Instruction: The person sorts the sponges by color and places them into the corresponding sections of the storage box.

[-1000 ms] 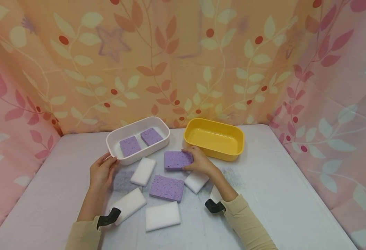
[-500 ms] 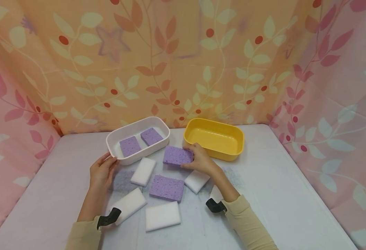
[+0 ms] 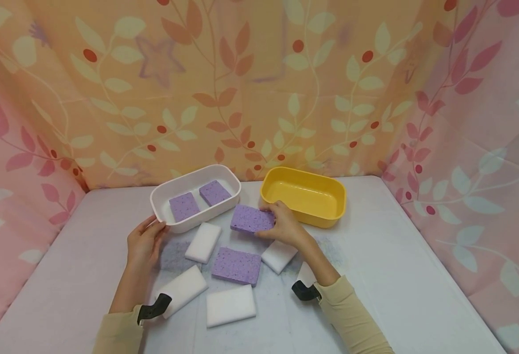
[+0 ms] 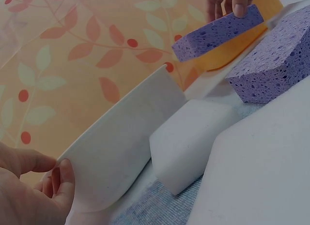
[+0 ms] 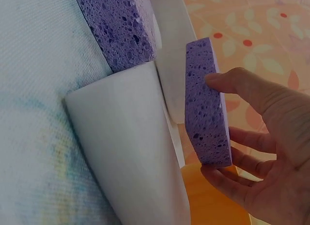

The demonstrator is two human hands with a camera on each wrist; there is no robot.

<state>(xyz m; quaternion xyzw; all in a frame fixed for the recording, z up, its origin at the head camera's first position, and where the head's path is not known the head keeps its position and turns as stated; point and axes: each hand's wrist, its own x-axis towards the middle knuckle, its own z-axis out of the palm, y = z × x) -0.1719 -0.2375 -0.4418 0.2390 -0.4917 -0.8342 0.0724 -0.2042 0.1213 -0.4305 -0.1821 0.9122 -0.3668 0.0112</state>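
Observation:
A purple sponge point(image 3: 251, 219) is pinched by its right end between the thumb and fingers of my right hand point(image 3: 286, 226). In the left wrist view this sponge point(image 4: 215, 35) hangs in the air, apart from the table. My left hand point(image 3: 143, 242) pinches the near left rim of a white tub point(image 3: 206, 216); the left wrist view shows thumb and finger on the edge. Two purple sponges point(image 3: 184, 207) lie inside that tub. Another purple sponge point(image 3: 236, 266) rests on the table, below the held one.
A yellow tub point(image 3: 303, 195) stands at the back, right of the white one. White sponge blocks point(image 3: 230, 306) lie around the table's middle, several in all, one partly hidden by the right forearm. Patterned curtains point(image 3: 259, 98) enclose the back and sides.
My right hand has raised the purple sponge a little off the table and tilted it. The left hand has stayed on the white tub's rim.

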